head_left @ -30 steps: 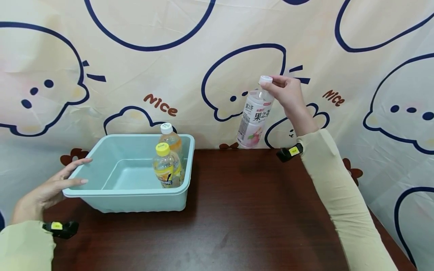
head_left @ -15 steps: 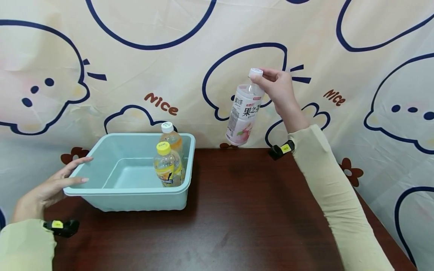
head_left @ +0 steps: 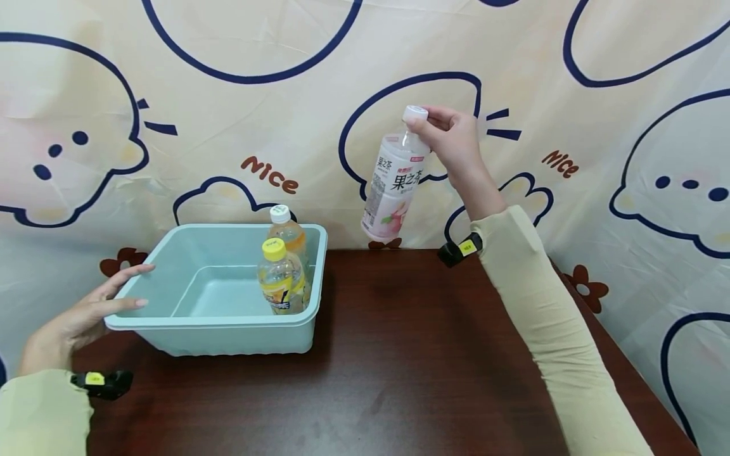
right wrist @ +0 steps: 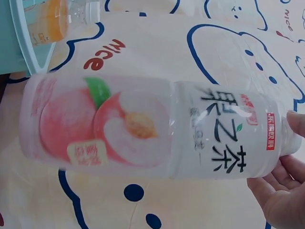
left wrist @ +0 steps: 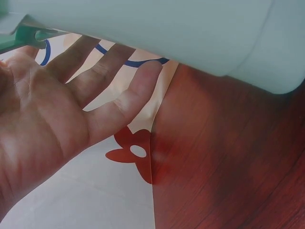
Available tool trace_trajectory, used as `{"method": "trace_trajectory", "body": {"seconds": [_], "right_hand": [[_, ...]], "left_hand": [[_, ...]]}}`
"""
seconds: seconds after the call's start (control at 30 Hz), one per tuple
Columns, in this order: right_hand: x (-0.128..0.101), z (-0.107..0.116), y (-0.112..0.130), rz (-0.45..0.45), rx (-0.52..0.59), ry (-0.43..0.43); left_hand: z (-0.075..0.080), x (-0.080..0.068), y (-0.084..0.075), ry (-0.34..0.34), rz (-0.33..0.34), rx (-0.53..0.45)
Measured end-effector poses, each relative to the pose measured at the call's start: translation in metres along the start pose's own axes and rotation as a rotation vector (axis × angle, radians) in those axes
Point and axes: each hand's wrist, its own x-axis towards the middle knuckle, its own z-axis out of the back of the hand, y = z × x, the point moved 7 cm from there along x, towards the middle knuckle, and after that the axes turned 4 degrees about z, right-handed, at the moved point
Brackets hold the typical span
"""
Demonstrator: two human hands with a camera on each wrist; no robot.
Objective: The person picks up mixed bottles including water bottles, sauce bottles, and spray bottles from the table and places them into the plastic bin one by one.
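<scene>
Nearest us, our left hand [head_left: 85, 313] lies flat with straight fingers against the outer wall of the pale green plastic tub [head_left: 228, 329], steadying it on the dark wooden tabletop [head_left: 410, 367]. Inside the tub, two orange-drink bottles stand upright against its right wall: one with a yellow cap [head_left: 278, 278] and, behind it, one with a white cap [head_left: 287, 231].

Farther off, our right hand [head_left: 453, 142] pinches the peach tea bottle [head_left: 393, 183] by its white cap, so the bottle hangs tilted in the air above the tabletop, right of the tub. We judge it thin-walled, smooth and slippery; the ribbed cap or neck offers the surest hold.
</scene>
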Motion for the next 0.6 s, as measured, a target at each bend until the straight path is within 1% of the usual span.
{"method": "trace_trajectory", "body": {"seconds": [0.23,0.37,0.47,0.6], "right_hand": [[0.000,-0.009,0.005,0.026,0.030,-0.002],[-0.001,-0.016,0.010,0.040,0.040,-0.002],[-0.001,-0.021,0.014,0.070,0.040,0.006],[-0.002,-0.026,0.019,0.112,0.051,0.010]], "left_hand": [[0.002,0.002,0.002,-0.045,0.012,0.079],[0.002,0.003,0.003,-0.035,0.010,0.059],[0.002,0.004,0.004,-0.046,0.013,0.060],[0.002,0.004,0.004,-0.050,0.000,0.060]]}}
